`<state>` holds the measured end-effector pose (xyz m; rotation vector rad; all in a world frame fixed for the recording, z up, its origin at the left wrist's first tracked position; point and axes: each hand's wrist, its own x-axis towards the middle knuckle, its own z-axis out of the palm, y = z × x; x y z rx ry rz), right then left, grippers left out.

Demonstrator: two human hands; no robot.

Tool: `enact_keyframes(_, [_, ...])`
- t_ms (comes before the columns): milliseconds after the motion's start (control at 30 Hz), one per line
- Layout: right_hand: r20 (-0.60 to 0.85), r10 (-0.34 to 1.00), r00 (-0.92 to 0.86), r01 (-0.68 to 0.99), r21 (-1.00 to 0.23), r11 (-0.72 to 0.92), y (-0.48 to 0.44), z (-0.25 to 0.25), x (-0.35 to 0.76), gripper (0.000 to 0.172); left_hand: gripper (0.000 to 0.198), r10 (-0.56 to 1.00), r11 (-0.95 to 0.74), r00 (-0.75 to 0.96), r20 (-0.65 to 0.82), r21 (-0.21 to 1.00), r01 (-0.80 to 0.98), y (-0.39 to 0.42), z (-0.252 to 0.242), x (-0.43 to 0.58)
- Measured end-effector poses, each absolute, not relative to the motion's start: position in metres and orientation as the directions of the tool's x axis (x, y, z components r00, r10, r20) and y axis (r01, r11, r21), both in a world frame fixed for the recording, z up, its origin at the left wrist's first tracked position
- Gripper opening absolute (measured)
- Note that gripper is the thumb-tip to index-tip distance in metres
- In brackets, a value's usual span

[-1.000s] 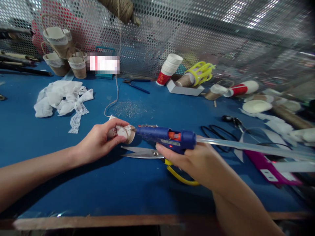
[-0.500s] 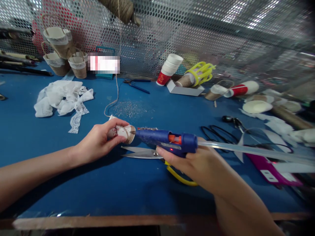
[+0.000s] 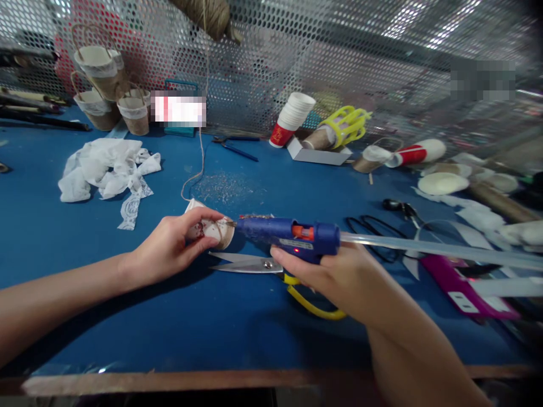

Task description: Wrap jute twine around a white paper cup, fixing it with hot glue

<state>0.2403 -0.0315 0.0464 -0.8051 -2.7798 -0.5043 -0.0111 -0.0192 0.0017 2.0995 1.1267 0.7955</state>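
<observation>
A small paper cup (image 3: 207,229), white with dark red print, lies on its side in the grip of my left hand (image 3: 180,240). Brown twine (image 3: 200,164) wraps its base end and trails back from it across the table. My right hand (image 3: 322,271) is closed around a blue hot glue gun (image 3: 288,234) with a red light lit and a long clear glue stick (image 3: 407,246) out of its rear. The gun's nozzle is at the cup's base, by the twine. Yellow-handled scissors (image 3: 250,264) lie beneath the gun, partly hidden by my right hand.
White lace strips (image 3: 106,169) are heaped at left, before several twine-covered cups with handles (image 3: 133,116). Pliers (image 3: 237,147), stacked paper cups (image 3: 292,118) and a small white box (image 3: 318,154) line the mesh panel. Black cable (image 3: 373,226) and a purple item (image 3: 453,285) lie at right.
The glue gun's nozzle has shifted slightly up and right along the cup's base edge. My left hand keeps hold of the cup, which is turned slightly.
</observation>
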Motion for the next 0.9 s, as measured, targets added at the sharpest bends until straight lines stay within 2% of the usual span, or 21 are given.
enact_keyframes(67, [0.272,0.527,-0.805,0.588,0.246,0.77,-0.031,0.043,0.24,0.039,0.029,0.863,-0.447,0.458,0.214,0.747,0.492,-0.02,0.001,-0.011])
enact_keyframes(167, [0.241,0.646,-0.724,0.68,0.096,0.727,-0.03,0.038,0.24,0.037,0.029,0.862,-0.451,0.458,0.218,0.742,0.496,-0.02,0.001,-0.011])
enact_keyframes(333, [0.202,0.767,-0.609,0.756,-0.142,0.639,-0.028,0.041,0.231,0.024,0.03,0.866,-0.449,0.451,0.216,0.733,0.512,-0.02,0.001,-0.01])
enact_keyframes(433, [0.138,0.88,-0.455,0.81,-0.346,0.473,-0.028,0.047,0.224,0.03,0.029,0.868,-0.446,0.449,0.214,0.735,0.511,-0.02,0.001,-0.01])
enact_keyframes(533, [0.1,0.917,-0.387,0.821,-0.416,0.392,-0.029,0.051,0.219,0.036,0.03,0.865,-0.45,0.452,0.218,0.734,0.509,-0.02,0.002,-0.01])
enact_keyframes(700, [0.161,0.89,-0.426,0.815,-0.357,0.455,-0.029,0.048,0.22,0.023,0.03,0.87,-0.441,0.444,0.215,0.744,0.503,-0.018,0.002,-0.011])
enact_keyframes(767, [0.219,0.822,-0.526,0.79,-0.231,0.568,-0.03,0.045,0.224,0.019,0.03,0.877,-0.418,0.437,0.197,0.761,0.496,-0.017,0.002,-0.011])
enact_keyframes(900, [0.307,0.561,-0.769,0.619,0.138,0.773,-0.032,0.042,0.235,0.037,0.03,0.9,-0.362,0.407,0.156,0.789,0.497,-0.016,0.003,-0.011])
